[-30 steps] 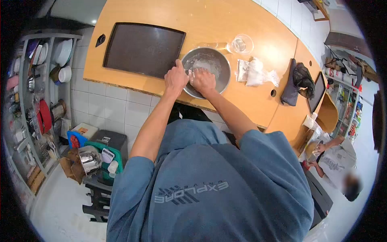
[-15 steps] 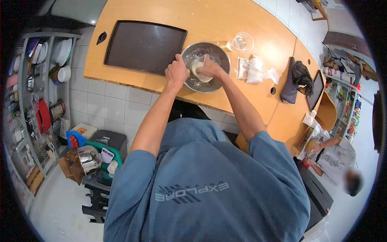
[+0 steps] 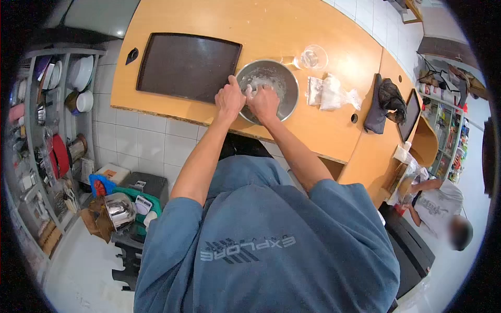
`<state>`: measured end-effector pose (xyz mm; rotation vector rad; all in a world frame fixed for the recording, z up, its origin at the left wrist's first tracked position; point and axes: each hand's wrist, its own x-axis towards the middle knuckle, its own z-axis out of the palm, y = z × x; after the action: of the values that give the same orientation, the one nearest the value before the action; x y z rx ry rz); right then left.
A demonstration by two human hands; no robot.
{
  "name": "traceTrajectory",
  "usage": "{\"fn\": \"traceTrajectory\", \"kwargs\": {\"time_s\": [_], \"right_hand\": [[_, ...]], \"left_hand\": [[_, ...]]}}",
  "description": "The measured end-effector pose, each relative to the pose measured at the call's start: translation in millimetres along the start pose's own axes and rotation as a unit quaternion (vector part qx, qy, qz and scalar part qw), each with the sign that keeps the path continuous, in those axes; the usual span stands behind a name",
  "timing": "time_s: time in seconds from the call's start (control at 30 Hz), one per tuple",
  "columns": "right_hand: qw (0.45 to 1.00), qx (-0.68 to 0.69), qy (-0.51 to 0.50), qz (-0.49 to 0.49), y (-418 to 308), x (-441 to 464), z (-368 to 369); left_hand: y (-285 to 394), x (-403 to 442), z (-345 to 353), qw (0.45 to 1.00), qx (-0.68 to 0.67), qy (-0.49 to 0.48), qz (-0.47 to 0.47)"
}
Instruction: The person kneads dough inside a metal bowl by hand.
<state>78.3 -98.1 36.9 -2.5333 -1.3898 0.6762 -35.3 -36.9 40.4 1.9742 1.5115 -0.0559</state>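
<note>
The left grip (image 3: 229, 99) is closed on the bowl (image 3: 289, 97); beside it, the right grip (image 3: 262, 103) is curled inside, its hold hidden.

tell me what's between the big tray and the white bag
In the head view: the bowl, left hand at its rim, right hand inside, then a small packet.

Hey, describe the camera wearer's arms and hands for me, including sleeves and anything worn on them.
The left sleeve and right sleeve are short, loose and blue-grey, with no markings that I can make out. Both forearms are bare. The left hand and right hand appear ungloved, and no watch or bracelet shows.
</note>
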Motion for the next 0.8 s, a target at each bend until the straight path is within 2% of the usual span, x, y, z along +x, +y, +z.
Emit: {"fn": "traceTrajectory", "kwargs": {"time_s": [0.27,0.37,0.57,0.67,0.8], "right_hand": [[0.994,-0.027,0.101,-0.013,15,16,35],[0.992,-0.057,0.102,-0.048,14,22,34],[0.99,-0.021,0.113,-0.083,20,33,35],[0.997,0.07,0.026,-0.017,31,48,39],[0.985,0.145,-0.09,0.005,45,53,15]], "left_hand": [[-4,3,3,1.0,0.008,-0.005,0.011],[-6,4,6,1.0,-0.003,-0.018,-0.006],[-6,1,6,1.0,-0.002,-0.003,-0.01],[-1,0,-3,1.0,-0.002,-0.017,-0.018],[2,-2,-2,0.999,-0.007,-0.019,-0.027]]}}
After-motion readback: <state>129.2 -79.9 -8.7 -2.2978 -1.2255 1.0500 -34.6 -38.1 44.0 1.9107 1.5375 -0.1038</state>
